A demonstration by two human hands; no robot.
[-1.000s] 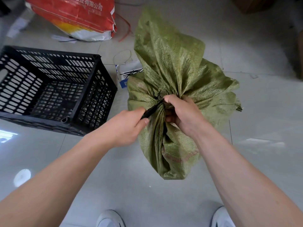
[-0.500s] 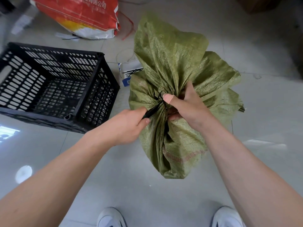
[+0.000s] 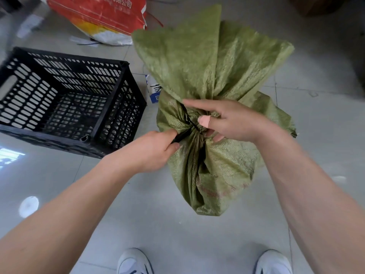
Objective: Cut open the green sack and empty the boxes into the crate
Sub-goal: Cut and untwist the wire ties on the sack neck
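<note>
A green woven sack stands on the floor, its neck bunched and bound by a black tie. My left hand grips a thin black cutting tool, whose tip is at the tied neck. Over the neck from the right lies my right hand, with its index finger stretched out along the tie and its thumb straight. The black slatted crate sits on the floor to the left with nothing visible inside. The sack hides its contents.
A red and white printed sack lies behind the crate. Between the crate and the green sack, a small white and blue box pokes out. My white shoes are at the bottom edge. The floor is glossy grey tile.
My right hand has loosened from a tight fist round the sack's neck to stretched fingers. The left hand keeps the black tool at the tie. The sack's top has spread wider.
</note>
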